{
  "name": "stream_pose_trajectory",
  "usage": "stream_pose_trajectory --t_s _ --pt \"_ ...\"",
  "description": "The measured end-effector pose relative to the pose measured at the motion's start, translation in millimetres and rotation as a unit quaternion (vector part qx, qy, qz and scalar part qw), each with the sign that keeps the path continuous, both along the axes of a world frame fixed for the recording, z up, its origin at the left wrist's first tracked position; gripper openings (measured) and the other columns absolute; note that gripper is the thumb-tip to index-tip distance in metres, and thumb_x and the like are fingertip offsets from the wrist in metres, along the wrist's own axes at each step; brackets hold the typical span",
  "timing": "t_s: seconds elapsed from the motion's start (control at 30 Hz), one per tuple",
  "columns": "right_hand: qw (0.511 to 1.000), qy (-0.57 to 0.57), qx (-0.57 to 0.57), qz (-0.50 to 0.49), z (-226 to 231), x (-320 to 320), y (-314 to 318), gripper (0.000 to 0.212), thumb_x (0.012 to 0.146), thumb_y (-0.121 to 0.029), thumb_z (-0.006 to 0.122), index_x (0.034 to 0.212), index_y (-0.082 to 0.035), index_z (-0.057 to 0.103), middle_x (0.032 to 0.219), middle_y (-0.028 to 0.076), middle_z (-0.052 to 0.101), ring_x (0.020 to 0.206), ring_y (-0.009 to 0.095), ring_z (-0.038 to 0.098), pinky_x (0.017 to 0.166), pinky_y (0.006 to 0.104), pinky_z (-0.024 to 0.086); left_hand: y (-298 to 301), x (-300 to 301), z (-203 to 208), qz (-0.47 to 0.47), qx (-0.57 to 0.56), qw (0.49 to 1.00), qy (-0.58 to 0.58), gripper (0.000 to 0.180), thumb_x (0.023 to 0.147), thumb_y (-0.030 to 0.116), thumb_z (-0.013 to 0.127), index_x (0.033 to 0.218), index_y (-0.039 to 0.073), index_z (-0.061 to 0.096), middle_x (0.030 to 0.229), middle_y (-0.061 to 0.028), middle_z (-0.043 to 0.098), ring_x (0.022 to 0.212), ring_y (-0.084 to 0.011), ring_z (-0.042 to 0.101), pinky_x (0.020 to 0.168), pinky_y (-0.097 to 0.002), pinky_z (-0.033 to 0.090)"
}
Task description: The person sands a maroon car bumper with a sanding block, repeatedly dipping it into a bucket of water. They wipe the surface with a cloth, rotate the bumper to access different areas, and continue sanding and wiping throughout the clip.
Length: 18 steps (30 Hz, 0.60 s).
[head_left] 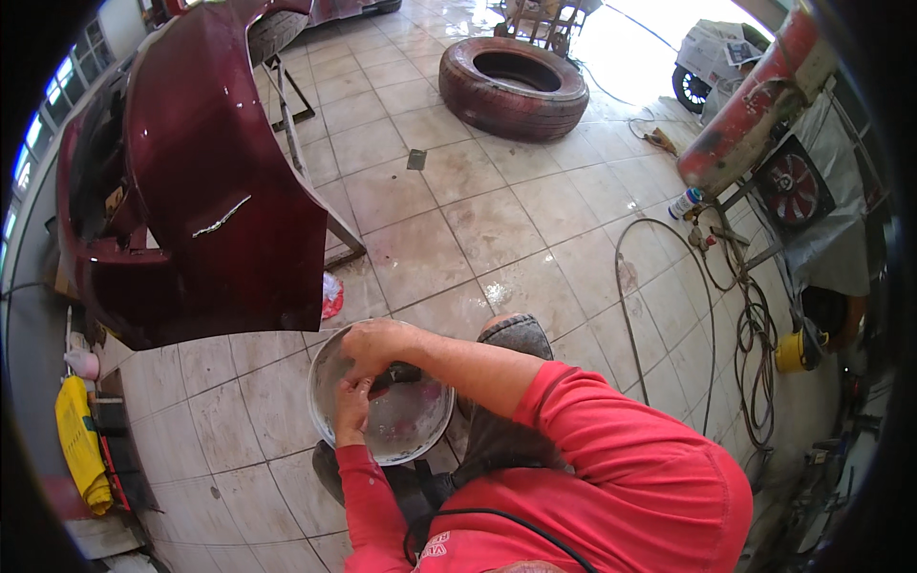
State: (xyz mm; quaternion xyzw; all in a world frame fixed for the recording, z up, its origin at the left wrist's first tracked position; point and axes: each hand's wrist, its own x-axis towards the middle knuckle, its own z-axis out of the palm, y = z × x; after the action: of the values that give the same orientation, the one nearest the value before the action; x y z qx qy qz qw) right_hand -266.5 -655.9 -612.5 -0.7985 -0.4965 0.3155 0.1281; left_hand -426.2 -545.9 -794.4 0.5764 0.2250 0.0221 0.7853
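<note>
A round, pale-rimmed bucket (390, 462) of cloudy, sudsy water stands between my knees. Both hands meet over its left half. My right hand (374, 346) reaches across from the right with its fingers curled downward, closed. Just below it, my left hand (351, 406) is also closed, fingers bent toward the right one. A small dark thing (403, 373) with a bit of red shows beside the hands; its kind is unclear. What the fingers grip is hidden. A dark red car bumper (220, 181) with a pale scratch-like mark rests on a stand to the left of the bucket.
The metal stand (342, 250) holds the bumper. A tire (516, 91) lies on the tiled floor ahead. At right are a red cylinder (750, 115), a spray can (685, 202), coiled hoses (755, 353) and a fan (791, 184). A yellow cloth (80, 444) hangs at left.
</note>
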Motion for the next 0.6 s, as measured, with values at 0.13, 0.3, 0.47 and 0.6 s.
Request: stream_pose_trajectory --t_s 0.13,0.3,0.47,0.6 --pt "1.000 0.004 -0.008 -0.005 6 21 -11 0.076 0.085 -0.072 0.076 0.125 -0.007 0.078 0.120 0.025 0.077 0.117 0.042 0.073 0.100 0.0510 0.058 -5 7 50 0.092 -0.081 0.992 -0.020 0.026 0.112 0.019 0.063 0.134 0.007 0.071 0.133 -0.0068 0.070 0.115 -0.0180 0.069 0.078 -0.0428 0.069" --pt "0.985 0.081 0.132 -0.075 83 91 -100 0.071 0.099 -0.063 0.070 0.145 -0.009 0.070 0.133 0.018 0.076 0.124 0.033 0.072 0.107 0.0448 0.055 20 -40 59 0.089 0.167 0.980 0.059 0.029 0.114 0.020 0.060 0.131 0.002 0.075 0.119 -0.0072 0.076 0.104 -0.0172 0.072 0.084 -0.0343 0.066" --pt "0.646 0.350 0.527 -0.428 -151 45 -249 0.061 0.115 -0.042 0.044 0.166 -0.008 0.042 0.161 0.018 0.056 0.149 0.033 0.050 0.125 0.0440 0.036 17 -80 69 0.093 0.334 0.938 0.026 0.030 0.114 0.021 0.062 0.131 0.000 0.075 0.122 -0.0102 0.078 0.107 -0.0157 0.073 0.087 -0.0320 0.063" --pt "0.863 0.180 -0.317 -0.350 -319 -180 -417 0.054 0.111 -0.039 0.051 0.154 -0.006 0.052 0.148 0.020 0.062 0.139 0.036 0.057 0.117 0.0463 0.042 17 -90 81 0.037 0.385 0.920 0.059 0.031 0.114 0.021 0.061 0.133 0.000 0.075 0.124 -0.0099 0.077 0.108 -0.0165 0.073 0.090 -0.0329 0.063"
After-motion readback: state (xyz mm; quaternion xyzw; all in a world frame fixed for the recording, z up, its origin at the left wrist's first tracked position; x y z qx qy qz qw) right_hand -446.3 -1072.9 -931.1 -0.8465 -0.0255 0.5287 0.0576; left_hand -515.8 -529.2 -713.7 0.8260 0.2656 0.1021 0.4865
